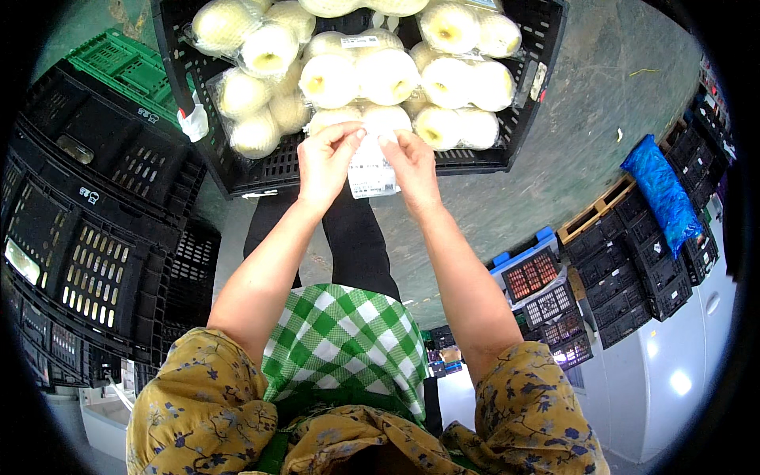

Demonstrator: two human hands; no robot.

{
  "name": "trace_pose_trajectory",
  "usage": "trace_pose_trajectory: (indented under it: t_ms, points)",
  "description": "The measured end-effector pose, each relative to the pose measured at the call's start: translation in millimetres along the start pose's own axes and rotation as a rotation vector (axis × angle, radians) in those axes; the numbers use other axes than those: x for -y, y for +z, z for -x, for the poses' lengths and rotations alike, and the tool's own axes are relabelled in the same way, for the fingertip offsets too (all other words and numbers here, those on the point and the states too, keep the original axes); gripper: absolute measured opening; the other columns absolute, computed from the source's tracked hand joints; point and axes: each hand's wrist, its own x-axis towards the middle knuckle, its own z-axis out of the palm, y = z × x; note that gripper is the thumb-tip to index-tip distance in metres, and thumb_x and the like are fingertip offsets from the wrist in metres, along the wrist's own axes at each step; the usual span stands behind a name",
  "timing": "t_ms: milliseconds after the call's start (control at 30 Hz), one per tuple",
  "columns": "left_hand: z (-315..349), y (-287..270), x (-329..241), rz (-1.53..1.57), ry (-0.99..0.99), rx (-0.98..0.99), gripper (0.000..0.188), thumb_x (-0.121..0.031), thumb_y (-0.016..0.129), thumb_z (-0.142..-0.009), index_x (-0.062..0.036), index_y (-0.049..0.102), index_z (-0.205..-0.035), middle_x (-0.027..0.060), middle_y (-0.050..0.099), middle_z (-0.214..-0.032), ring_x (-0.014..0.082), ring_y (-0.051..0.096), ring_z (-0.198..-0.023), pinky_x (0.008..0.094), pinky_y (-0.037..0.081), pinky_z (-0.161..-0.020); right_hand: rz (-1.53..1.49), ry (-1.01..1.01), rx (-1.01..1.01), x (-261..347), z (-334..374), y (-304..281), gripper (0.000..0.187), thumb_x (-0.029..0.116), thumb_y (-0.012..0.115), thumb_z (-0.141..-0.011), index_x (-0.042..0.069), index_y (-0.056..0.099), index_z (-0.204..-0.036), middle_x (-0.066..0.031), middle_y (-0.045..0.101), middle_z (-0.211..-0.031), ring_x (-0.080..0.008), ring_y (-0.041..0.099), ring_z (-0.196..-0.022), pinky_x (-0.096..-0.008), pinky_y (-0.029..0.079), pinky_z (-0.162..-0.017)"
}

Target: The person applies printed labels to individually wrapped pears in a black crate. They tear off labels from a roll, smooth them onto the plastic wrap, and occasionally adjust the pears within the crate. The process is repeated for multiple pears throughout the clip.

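Note:
Between my two hands is a strip of white printed labels (372,172), its lower end hanging free. My left hand (326,162) pinches the strip's upper left edge between thumb and fingers. On the other edge, my right hand (415,168) grips it the same way, with the thumb on top. Both hands are over the near side of a black plastic crate (529,111). Clear packs of pale round fruit in white foam nets (360,79) fill the crate. One pack in the middle carries a white label (360,41). My fingers partly hide the nearest middle pack.
Stacked black crates (99,261) stand at the left, with a green crate (127,71) behind them. A white plastic scrap (193,123) hangs at the crate's left side. More black crates (613,277), a wooden pallet (598,210) and a blue bag (663,190) are at the right.

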Motion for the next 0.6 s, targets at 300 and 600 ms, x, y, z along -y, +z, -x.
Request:
trace_pose_trajectory:
  t_ms: [300, 600]
  points:
    - [-30, 6, 18, 0.003, -0.295, -0.195, 0.024, -0.01, 0.048, -0.086, 0.0023, 0.061, -0.103, 0.013, 0.059, -0.108, 0.0183, 0.058, -0.096, 0.0274, 0.043, -0.084, -0.038, 0.03, -0.134, -24, -16, -17, 0.014, 0.011, 0.055, -0.086, -0.002, 0.06, -0.084, -0.003, 0.061, -0.074, -0.006, 0.052, -0.063, -0.0238, 0.043, -0.056]
    - [-41, -1, 24, -1.058, 0.296, 0.309, 0.061, -0.012, 0.046, -0.079, -0.01, 0.026, -0.136, 0.0096, 0.048, -0.125, 0.0282, 0.049, -0.108, 0.0393, 0.037, -0.093, -0.139, 0.062, 0.219, -24, 0, -35, 0.012, 0.011, 0.054, -0.088, 0.002, 0.058, -0.095, 0.0012, 0.06, -0.08, -0.003, 0.053, -0.07, -0.0197, 0.044, -0.062]
